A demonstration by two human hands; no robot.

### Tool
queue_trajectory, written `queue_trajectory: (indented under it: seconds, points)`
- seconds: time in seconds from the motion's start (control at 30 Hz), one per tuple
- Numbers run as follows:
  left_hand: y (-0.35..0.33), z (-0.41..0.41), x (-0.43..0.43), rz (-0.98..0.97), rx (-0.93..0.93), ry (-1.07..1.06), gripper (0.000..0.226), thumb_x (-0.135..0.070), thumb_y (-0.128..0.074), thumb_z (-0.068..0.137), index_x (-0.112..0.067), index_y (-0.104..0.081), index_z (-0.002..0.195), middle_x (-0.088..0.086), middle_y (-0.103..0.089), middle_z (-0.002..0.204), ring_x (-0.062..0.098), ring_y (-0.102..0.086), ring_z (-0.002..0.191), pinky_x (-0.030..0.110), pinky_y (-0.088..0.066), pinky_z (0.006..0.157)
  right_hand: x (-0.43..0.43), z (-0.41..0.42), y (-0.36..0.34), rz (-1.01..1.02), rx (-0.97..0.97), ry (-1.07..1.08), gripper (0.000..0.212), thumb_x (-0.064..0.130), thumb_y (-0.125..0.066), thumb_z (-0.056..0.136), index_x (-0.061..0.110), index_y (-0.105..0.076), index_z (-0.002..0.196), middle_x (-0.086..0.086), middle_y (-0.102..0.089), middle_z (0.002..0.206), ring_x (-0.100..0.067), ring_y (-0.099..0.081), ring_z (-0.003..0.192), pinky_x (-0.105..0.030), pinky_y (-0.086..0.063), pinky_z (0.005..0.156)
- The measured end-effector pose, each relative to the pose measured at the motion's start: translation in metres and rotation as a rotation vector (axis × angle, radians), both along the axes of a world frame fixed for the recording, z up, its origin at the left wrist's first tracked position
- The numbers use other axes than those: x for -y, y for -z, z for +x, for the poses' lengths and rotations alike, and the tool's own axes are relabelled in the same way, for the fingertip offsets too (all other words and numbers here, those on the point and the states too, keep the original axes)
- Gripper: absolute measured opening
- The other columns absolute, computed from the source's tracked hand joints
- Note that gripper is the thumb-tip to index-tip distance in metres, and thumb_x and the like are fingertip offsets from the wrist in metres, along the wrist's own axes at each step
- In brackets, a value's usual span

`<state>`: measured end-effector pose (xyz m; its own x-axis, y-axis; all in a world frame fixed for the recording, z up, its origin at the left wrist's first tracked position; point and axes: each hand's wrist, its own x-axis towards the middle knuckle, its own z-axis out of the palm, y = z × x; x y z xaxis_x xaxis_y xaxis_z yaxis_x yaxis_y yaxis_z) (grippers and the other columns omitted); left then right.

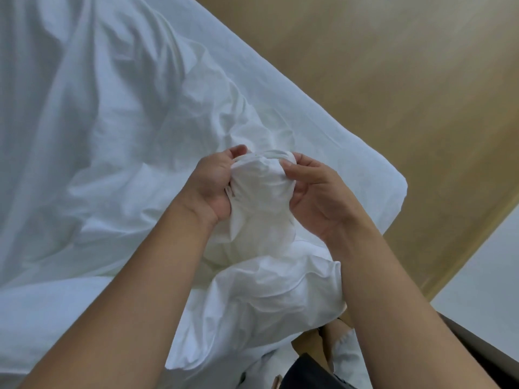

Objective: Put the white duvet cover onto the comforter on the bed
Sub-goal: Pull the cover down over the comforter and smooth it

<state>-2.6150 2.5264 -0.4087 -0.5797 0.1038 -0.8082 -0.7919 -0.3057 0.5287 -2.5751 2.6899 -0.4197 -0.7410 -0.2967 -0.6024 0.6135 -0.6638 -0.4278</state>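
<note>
White bedding fills the left and centre of the head view. A bunched corner of the white duvet cover [259, 189], stuffed with what looks like the comforter corner, stands up between my hands. My left hand [213, 186] grips its left side with curled fingers. My right hand [314, 195] pinches the cloth on its right side, thumb on the front. More of the cover [269, 299] lies rumpled below my wrists. The crumpled bulk of bedding [98, 122] spreads over the bed to the left; I cannot tell cover from comforter there.
The bed's right edge [365, 153] runs diagonally from top centre to a corner at mid right. Beyond it is tan floor [407, 80]. A white surface [483, 276] with a dark edge lies at the lower right. Dark clothing shows at the bottom.
</note>
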Motion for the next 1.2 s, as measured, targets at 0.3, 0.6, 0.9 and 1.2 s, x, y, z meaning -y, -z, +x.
queue_trajectory:
  seconds: [0.3, 0.6, 0.9, 1.2]
  points:
    - [-0.018, -0.006, 0.008, -0.18, -0.152, 0.249, 0.04, -0.004, -0.069, 0.068, -0.01, -0.07, 0.107, 0.009, -0.075, 0.089, 0.023, -0.072, 0.078, 0.03, -0.058, 0.064, 0.003, 0.0, 0.001, 0.428, -0.157, 0.027, 0.017, -0.003, -0.066, 0.085, 0.014, -0.063, 0.087, -0.012, -0.068, 0.088, -0.027, -0.064, 0.078, -0.034, -0.052, 0.067]
    - [-0.036, 0.012, -0.009, -0.367, -0.287, 0.082, 0.03, -0.008, -0.069, 0.072, -0.017, -0.059, 0.099, 0.004, -0.061, 0.091, 0.016, -0.059, 0.077, 0.028, -0.052, 0.068, 0.023, -0.005, 0.0, 0.13, 0.106, 0.102, 0.029, -0.002, -0.054, 0.087, 0.005, -0.061, 0.114, -0.019, -0.065, 0.103, -0.033, -0.061, 0.098, -0.047, -0.05, 0.089]
    - [-0.052, 0.088, 0.019, -0.584, -0.679, 1.222, 0.032, -0.049, -0.06, 0.093, -0.024, -0.061, 0.074, -0.014, -0.062, 0.079, 0.008, -0.057, 0.077, 0.031, -0.047, 0.076, 0.035, -0.016, -0.004, 0.406, 0.079, 0.103, 0.016, 0.002, -0.064, 0.088, 0.01, -0.069, 0.101, -0.012, -0.07, 0.093, -0.026, -0.065, 0.084, -0.041, -0.054, 0.079]
    - [-0.076, 0.073, 0.036, -0.443, -0.756, 0.496, 0.068, -0.079, -0.059, 0.08, -0.011, -0.061, 0.071, -0.005, -0.054, 0.064, 0.01, -0.051, 0.059, 0.021, -0.039, 0.055, 0.029, -0.007, -0.028, 0.735, -0.261, 0.106, 0.014, 0.003, -0.072, 0.084, 0.015, -0.066, 0.088, 0.003, -0.067, 0.082, -0.016, -0.064, 0.073, -0.033, -0.056, 0.071]
